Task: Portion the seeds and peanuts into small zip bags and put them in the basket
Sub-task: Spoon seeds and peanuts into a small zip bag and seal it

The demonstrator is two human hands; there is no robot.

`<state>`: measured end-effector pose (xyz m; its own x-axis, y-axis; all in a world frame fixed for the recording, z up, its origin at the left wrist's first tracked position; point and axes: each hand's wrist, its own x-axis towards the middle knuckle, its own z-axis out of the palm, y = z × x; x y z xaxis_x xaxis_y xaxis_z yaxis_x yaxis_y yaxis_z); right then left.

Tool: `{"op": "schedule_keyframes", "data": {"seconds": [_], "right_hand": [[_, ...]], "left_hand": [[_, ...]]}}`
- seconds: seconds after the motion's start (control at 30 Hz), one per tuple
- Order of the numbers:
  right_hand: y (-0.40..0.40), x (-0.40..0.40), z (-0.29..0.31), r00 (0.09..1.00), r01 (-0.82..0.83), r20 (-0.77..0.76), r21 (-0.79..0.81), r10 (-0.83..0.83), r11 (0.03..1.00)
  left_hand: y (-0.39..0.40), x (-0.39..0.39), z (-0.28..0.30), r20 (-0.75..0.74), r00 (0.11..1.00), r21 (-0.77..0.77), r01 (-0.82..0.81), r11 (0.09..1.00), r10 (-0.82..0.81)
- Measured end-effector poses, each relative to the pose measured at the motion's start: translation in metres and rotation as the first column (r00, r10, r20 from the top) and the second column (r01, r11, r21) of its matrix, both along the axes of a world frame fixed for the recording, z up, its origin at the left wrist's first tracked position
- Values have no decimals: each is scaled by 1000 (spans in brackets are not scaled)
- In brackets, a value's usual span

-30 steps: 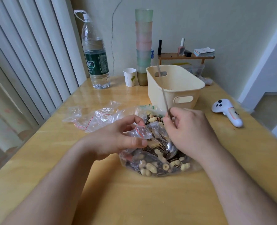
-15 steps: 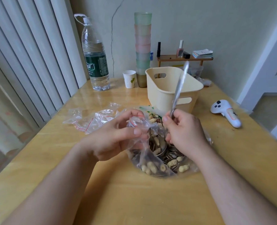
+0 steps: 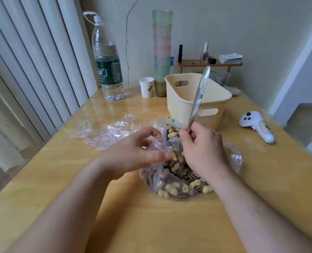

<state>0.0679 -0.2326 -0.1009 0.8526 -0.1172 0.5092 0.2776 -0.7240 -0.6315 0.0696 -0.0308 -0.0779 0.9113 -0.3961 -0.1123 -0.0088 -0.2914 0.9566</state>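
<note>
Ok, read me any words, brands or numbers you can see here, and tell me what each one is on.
Water bottle, green label: white characters, too blurred to read.
Paper cup: a green leaf mark, no words.
Stack of cards on the small shelf: print too small to read.
White controller: dark mark, unreadable.

spoon point(image 3: 199, 95) bowl hidden, bottle label point(image 3: 109, 73) unreadable

- A wooden table point(image 3: 169, 225) is seen, glossy and yellowish.
- On it are set a large bag of seeds and peanuts point(image 3: 180, 187), empty zip bags point(image 3: 105, 132), a cream basket point(image 3: 197, 99) (handles cut out), a water bottle point(image 3: 106, 59), a paper cup point(image 3: 146, 87) and a white controller point(image 3: 257, 126).
</note>
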Motion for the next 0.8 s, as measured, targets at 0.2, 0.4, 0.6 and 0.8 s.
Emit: {"op": "schedule_keyframes", "data": {"seconds": [0.2, 0.4, 0.6, 0.8], "right_hand": [[-3, 1, 0, 980, 0, -194, 230, 46, 973], [-18, 2, 16, 984, 22, -173, 362, 44, 932], [-27, 5, 22, 994, 24, -112, 336, 15, 941], [-37, 6, 25, 995, 47, -99, 354, -12, 934]], "left_hand": [[1, -1, 3, -7, 1000, -89, -17, 996, 17], [6, -8, 28, 147, 975, -65, -159, 985, 167], [-18, -23, 38, 241, 952, -80, -174, 982, 188], [-37, -12, 11, 340, 913, 31, -252, 967, 227]]}}
